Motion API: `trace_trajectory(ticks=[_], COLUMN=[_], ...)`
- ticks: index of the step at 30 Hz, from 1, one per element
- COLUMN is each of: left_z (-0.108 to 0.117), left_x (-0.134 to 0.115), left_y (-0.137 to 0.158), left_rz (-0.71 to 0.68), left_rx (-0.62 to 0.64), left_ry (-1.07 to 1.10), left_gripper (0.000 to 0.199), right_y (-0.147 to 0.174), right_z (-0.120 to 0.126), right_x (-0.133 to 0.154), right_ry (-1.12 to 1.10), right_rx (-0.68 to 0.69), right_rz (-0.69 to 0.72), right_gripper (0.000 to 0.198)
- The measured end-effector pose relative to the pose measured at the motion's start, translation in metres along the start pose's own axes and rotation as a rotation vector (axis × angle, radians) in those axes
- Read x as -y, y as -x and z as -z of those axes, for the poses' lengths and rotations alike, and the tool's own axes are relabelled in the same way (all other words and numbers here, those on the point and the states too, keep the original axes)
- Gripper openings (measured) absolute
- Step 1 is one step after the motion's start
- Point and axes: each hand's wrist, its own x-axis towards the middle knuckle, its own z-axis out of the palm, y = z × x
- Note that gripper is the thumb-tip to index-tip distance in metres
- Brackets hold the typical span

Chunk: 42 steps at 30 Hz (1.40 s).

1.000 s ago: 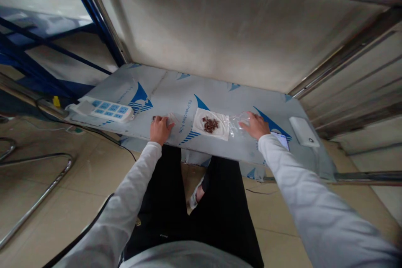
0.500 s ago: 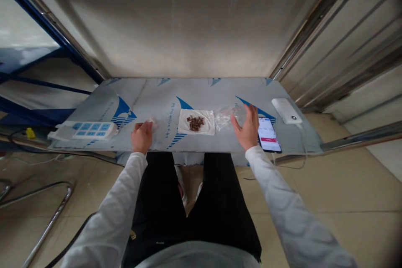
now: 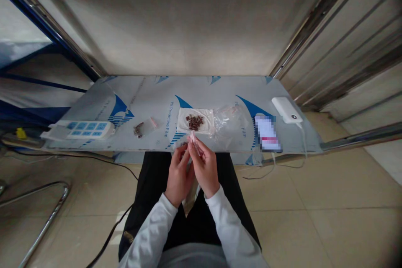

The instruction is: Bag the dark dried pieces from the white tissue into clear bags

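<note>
My left hand and my right hand meet at the table's near edge, in front of the white cloth-like square. Their fingers pinch a small clear zip bag with a pinkish strip; the hands hide most of it. On the white square lies a pile of small dark brown pieces. Left of it, another small clear bag rests on the table with some brown pieces in it and a pink strip at its top. A larger crumpled clear plastic bag lies just right of the square.
A white power strip with blue sockets lies at the left end of the film-covered table. To the right are a phone, its screen blurred out, and a white power bank with a cable hanging over the edge.
My left hand has left the small bag at the left and moved right. My right hand has come left from the larger plastic bag. Both now hold a small zip bag together.
</note>
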Motion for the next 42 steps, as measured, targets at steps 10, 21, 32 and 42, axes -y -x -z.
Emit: trace_trajectory(ticks=[10,21,32,42], left_z=[0.018,0.031,0.044,0.05], left_x=[-0.015,-0.01,-0.006,-0.027], left_y=[-0.006,0.004,0.005,0.001], left_rz=[0.663,0.871,0.647,0.497], left_rx=[-0.113,0.059,0.207,0.231], left_ry=[0.644,1.05,0.659,-0.17], left_gripper=[0.02,0.02,0.021,0.014], right_y=[0.033,0.035,0.025,0.034], right_z=[0.005,0.011,0.026,0.027], right_x=[-0.029,0.002,0.008,-0.007], right_ry=[0.562,0.066,0.22,0.807], right_rx=[0.146,0.064,0.328,-0.056], right_rz=[0.298,-0.118,-0.125,0.233], right_gripper=[0.05,0.015,0.015,0.01])
